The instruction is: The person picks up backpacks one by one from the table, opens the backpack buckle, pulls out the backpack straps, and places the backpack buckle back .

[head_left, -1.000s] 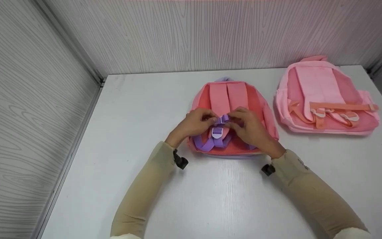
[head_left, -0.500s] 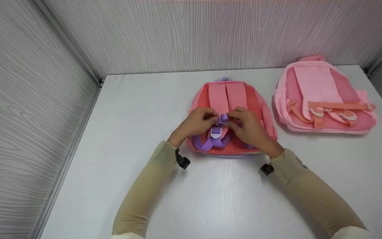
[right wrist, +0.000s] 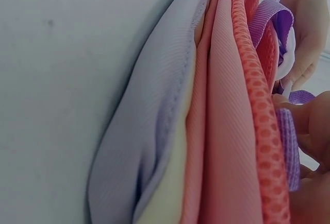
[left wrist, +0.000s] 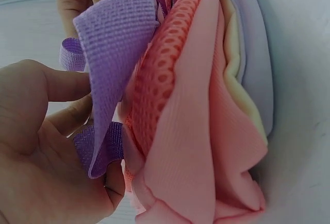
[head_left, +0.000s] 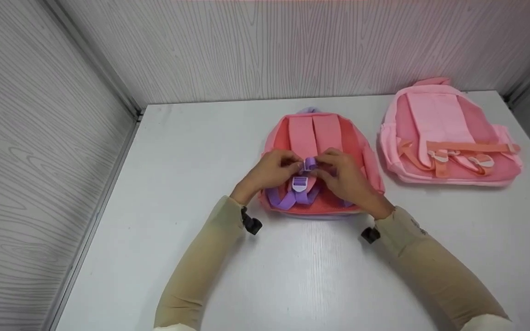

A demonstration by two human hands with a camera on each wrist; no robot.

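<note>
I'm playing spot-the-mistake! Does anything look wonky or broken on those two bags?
Nothing looks broken, and the coral backpack looks fine. One slightly wonky thing: on the light pink backpack, a long orange strap lies stretched sideways towards the bag's edge, while shorter orange straps bunch below it.

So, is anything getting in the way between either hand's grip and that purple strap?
Nothing visible: the left-hand grip and right-hand grip both hold the purple strap over the coral backpack. The lower white buckle sits closer to the person, and the pink backpack lies off to the right.
</note>
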